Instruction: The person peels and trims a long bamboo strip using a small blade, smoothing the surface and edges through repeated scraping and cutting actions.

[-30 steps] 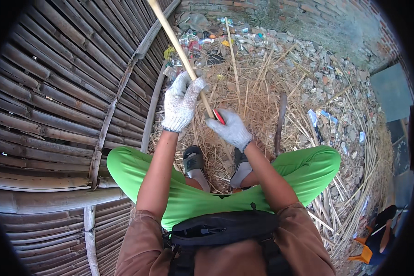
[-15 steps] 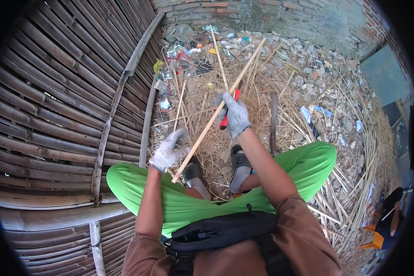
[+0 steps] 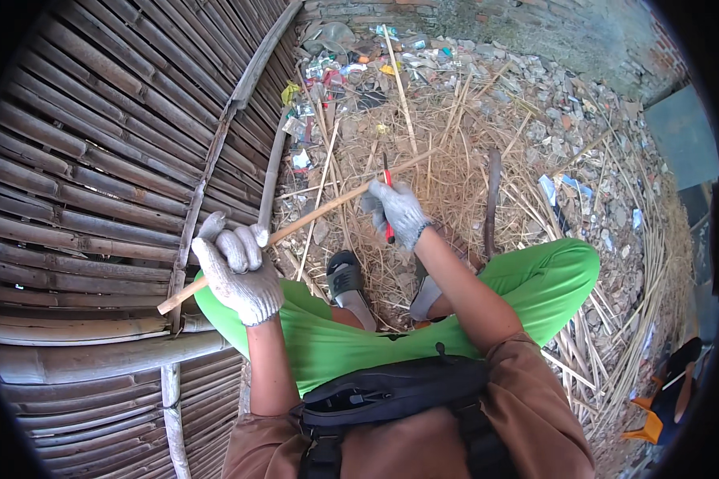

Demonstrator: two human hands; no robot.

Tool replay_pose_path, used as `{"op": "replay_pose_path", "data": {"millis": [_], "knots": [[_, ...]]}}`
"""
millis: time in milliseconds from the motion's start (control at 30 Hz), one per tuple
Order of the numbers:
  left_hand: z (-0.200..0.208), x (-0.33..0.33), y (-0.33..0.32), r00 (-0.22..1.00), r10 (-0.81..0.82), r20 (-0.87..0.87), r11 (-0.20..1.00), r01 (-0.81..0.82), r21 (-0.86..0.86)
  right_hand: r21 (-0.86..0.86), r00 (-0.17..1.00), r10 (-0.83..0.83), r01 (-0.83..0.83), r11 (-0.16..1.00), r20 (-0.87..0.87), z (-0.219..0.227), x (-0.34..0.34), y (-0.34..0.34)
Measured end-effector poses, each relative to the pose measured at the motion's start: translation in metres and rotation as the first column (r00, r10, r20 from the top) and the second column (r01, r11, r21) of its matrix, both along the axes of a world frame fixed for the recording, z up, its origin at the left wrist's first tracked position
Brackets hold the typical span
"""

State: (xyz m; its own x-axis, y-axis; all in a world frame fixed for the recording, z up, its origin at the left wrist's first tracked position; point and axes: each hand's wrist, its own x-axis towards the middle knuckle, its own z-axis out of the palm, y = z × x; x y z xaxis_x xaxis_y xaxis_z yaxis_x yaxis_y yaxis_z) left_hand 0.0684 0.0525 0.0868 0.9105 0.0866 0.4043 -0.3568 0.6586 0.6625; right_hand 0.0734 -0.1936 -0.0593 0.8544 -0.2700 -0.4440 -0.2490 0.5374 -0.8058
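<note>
A long, pale bamboo stick (image 3: 319, 211) slants across in front of me, its near end low on the left and its far end up on the right. My left hand (image 3: 236, 271), in a whitish knitted glove, has its fingers curled at the stick's lower part, closed on it. In a matching glove, my right hand (image 3: 398, 212) grips a knife with a red handle (image 3: 390, 233). The dark, narrow blade (image 3: 387, 162) points away from me and crosses the stick. The right fingers also touch the stick; some of them are hidden.
A bamboo slat wall (image 3: 88, 191) stands close on my left. Straw and bamboo shavings (image 3: 447, 184) cover the ground, with a dark stick (image 3: 492, 199) lying on the right. Rubble and litter (image 3: 343, 68) reach the brick wall (image 3: 519, 32). Long strips (image 3: 639, 295) lie at right.
The bamboo stick has swung to a flatter slant and shifted toward the left. My left hand has moved left and up and closed on it. The knife now points more straight ahead.
</note>
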Motion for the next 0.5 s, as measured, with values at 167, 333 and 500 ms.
{"op": "replay_pose_path", "data": {"millis": [167, 333, 500], "knots": [[-0.008, 0.010, 0.030, 0.993, 0.082, -0.083, 0.996, -0.079, 0.036, -0.312, 0.964, 0.192, -0.242, 0.918, -0.183, -0.024, -0.039, -0.016], [-0.033, 0.021, 0.028, 0.957, 0.244, -0.155, 0.958, -0.214, 0.191, -0.332, 0.974, 0.014, -0.090, 0.939, -0.227, -0.071, -0.059, -0.034], [-0.034, 0.024, 0.015, 0.945, 0.270, -0.184, 0.954, -0.238, 0.181, -0.433, 0.979, 0.030, -0.116, 0.894, -0.200, -0.068, -0.054, -0.031]]}}
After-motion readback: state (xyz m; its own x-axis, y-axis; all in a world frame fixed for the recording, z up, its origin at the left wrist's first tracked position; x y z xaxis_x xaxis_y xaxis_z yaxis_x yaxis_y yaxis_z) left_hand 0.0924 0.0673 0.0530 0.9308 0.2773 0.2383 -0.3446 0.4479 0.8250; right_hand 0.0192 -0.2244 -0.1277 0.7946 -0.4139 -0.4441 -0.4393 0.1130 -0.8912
